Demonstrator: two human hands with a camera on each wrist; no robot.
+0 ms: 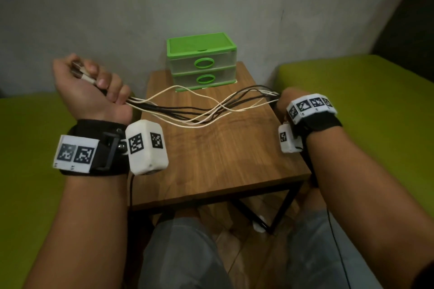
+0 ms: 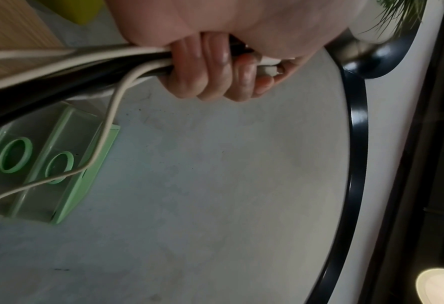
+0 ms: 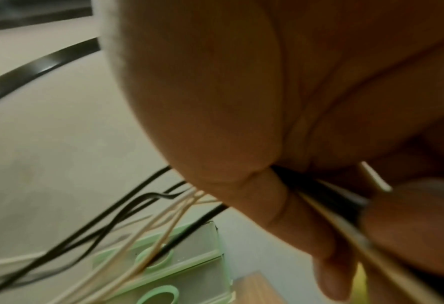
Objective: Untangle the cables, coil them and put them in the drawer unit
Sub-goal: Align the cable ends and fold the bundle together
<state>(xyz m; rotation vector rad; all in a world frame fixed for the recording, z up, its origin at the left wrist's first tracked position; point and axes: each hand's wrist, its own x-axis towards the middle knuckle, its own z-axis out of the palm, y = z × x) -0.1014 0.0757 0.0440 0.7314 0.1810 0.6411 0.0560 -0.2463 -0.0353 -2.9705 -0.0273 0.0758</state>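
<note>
A bundle of black and white cables (image 1: 202, 110) sags in the air over the wooden table (image 1: 223, 166), stretched between my two hands. My left hand (image 1: 94, 84), palm up at the left, grips one end of the bundle, and white plugs stick out past its fingers (image 2: 215, 67). My right hand (image 1: 285, 99) grips the other end at the table's right edge; cable strands (image 3: 148, 222) fan out from its fist. The green drawer unit (image 1: 202, 61) stands at the table's far edge against the wall, both drawers closed.
Green cushioned seats (image 1: 366, 110) flank the table on both sides. A grey wall (image 1: 164, 7) rises right behind the drawer unit. My knees sit under the table's near edge, next to its black metal frame (image 1: 288, 202).
</note>
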